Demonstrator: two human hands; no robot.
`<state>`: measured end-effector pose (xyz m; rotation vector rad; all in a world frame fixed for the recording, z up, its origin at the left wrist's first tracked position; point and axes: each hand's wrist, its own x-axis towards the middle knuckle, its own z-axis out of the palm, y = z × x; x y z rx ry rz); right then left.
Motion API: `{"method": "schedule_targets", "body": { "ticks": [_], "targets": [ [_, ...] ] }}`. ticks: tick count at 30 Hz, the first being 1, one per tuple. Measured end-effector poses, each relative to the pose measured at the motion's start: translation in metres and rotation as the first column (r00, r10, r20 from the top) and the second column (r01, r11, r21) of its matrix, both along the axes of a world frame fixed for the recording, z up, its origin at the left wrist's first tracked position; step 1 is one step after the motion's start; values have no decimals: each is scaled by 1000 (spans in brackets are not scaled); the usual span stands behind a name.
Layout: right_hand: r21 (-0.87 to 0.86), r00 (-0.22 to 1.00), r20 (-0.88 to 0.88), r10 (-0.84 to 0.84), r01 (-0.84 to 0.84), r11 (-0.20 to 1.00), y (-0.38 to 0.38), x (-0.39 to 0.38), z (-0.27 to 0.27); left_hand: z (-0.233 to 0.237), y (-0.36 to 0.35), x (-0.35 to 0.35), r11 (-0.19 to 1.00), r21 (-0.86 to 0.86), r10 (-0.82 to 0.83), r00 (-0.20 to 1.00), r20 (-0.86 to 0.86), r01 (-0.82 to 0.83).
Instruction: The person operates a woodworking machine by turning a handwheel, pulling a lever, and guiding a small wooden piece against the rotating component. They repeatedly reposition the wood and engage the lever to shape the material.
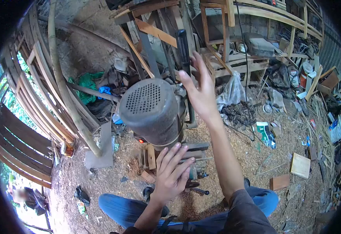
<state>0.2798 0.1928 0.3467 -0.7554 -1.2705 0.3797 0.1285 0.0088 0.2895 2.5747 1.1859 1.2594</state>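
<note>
A machine with a grey, dusty motor housing and a perforated round top stands in front of me. A lever with a black ribbed grip rises at its right side. My right hand is open beside the lever, its fingers apart and its thumb overlapping the shaft below the grip. My left hand is open with the fingers stretched out, over the wood pieces beneath the motor. What lies under its palm is hidden. A small black-knobbed handle shows to the right of that hand.
A red light glows on the machine's left side. Wood shavings cover the ground. Wooden blocks lie at right, a bamboo pole leans at left, and wooden frames stand behind. Another person is at the far lower left.
</note>
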Motion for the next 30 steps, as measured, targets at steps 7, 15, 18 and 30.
{"method": "schedule_targets", "body": {
  "ticks": [7,15,18,30],
  "targets": [
    [115,980,-141,143,-127,985,-40,-23,16,1,12,8,997,64,40,996,78,-45],
    [21,799,-344,493,-518,855,-33,-4,94,-1,1,0,999,8,33,973,229,-36],
    [-12,917,-220,332,-343,939,-76,-11,74,-7,-6,-10,999,-10,33,968,248,-32],
    [101,965,17,261,-262,960,-244,-10,-73,-60,-41,-17,961,-156,-161,923,348,227]
  ]
}}
